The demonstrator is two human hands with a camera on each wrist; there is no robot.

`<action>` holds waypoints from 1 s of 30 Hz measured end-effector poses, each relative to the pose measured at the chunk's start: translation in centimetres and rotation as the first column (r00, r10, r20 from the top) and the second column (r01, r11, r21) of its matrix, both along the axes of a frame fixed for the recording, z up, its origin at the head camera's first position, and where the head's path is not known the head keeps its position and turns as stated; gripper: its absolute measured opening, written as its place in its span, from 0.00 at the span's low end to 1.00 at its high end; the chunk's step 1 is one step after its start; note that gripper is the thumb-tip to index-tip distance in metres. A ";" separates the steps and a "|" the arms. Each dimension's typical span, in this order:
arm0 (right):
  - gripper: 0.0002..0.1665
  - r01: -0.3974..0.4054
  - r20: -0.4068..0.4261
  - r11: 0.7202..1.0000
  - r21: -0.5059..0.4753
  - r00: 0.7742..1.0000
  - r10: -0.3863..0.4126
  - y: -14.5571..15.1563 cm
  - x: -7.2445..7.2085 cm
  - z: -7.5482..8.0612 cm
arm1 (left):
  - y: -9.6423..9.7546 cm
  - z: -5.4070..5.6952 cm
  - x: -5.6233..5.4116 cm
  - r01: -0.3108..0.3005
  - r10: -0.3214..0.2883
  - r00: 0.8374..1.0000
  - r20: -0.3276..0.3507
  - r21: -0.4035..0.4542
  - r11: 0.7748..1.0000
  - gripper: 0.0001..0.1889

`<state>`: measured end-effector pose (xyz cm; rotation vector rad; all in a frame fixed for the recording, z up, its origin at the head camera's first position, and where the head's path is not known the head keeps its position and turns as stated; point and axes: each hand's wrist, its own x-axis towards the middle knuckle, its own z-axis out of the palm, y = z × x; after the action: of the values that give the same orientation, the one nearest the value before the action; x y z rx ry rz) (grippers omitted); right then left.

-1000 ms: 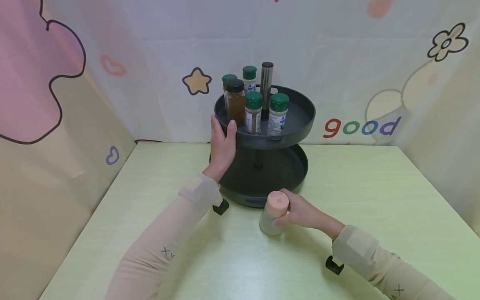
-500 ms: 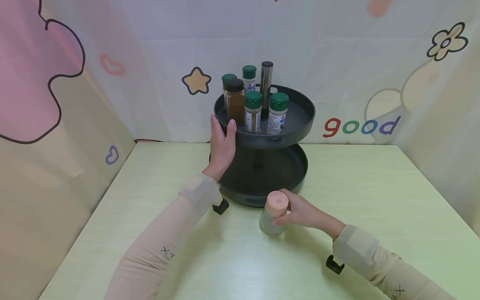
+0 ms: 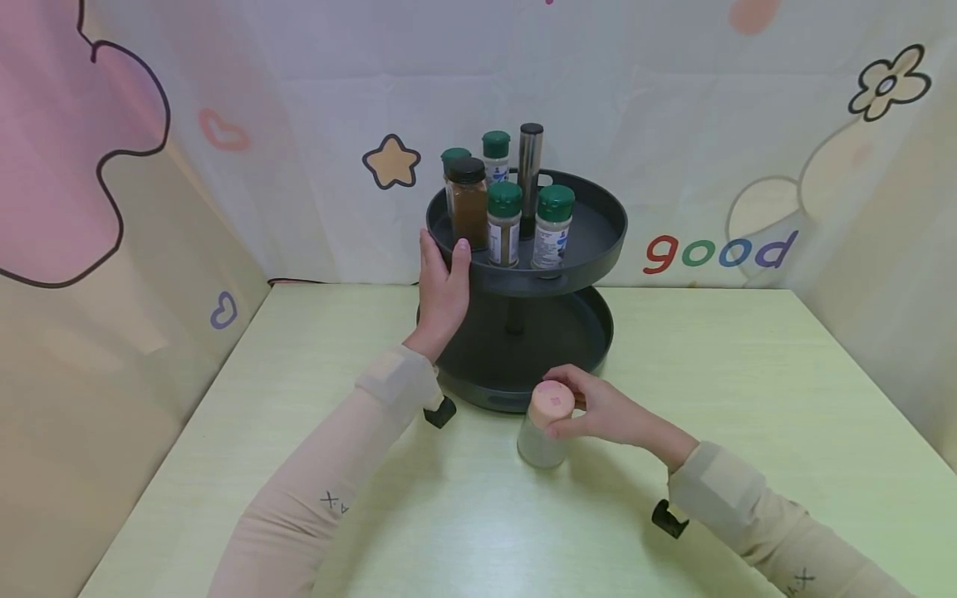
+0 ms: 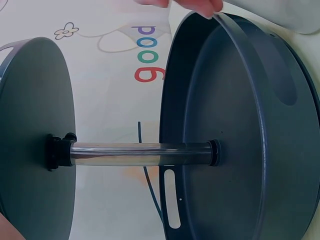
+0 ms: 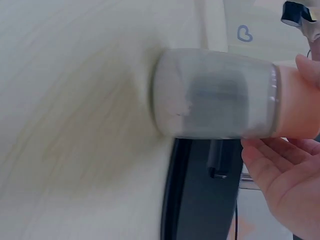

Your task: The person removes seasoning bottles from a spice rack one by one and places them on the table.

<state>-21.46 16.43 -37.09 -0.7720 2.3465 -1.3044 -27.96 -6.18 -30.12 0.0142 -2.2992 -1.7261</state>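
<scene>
My left hand (image 3: 444, 286) rests against the left side of the upper tray (image 3: 591, 270) of a black two-tier rack, thumb and visible finger straight along its wall. In the right wrist view, my right hand (image 5: 290, 180) has its thumb and fingers on opposite sides of the peach-pink lid (image 5: 297, 107) of a clear jar (image 5: 215, 95). This jar stands upright on the table in front of the lower tray (image 3: 516, 365). Whatever is inside the jar cannot be made out clearly.
On the upper tray stand several green-capped spice bottles (image 3: 552, 241), a black-capped brown spice jar (image 3: 469, 212) and a slim metallic cylinder (image 3: 529, 166). A clear post (image 4: 142, 154) joins the tiers. A printed curtain (image 3: 321, 166) hangs behind the pale table (image 3: 703, 374).
My right hand has risen slightly on the jar, its fingers shifting from around the lid's lower edge up to the lid. The jar and my left hand stay in place.
</scene>
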 end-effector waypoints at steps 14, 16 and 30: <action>0.41 -0.035 -0.008 0.999 0.013 0.999 0.035 0.2 0.1 1.6 | 0.0 0.0 0.0 -0.004 0.004 1.000 0.002 -0.002 1.000 0.42; 0.41 -0.040 -0.010 0.999 0.015 0.999 0.040 0.2 0.1 1.9 | 0.0 -0.1 0.0 -0.003 0.003 1.000 0.000 -0.001 1.000 0.42; 0.39 -0.061 -0.060 0.998 0.028 0.996 0.062 -0.1 -0.4 3.9 | 0.0 -0.1 -0.1 -0.002 0.002 1.000 -0.005 -0.003 1.000 0.42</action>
<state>-21.83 16.36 -33.17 -0.8800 2.3622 -1.2384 -28.04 -6.16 -30.25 0.0111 -2.2973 -1.7204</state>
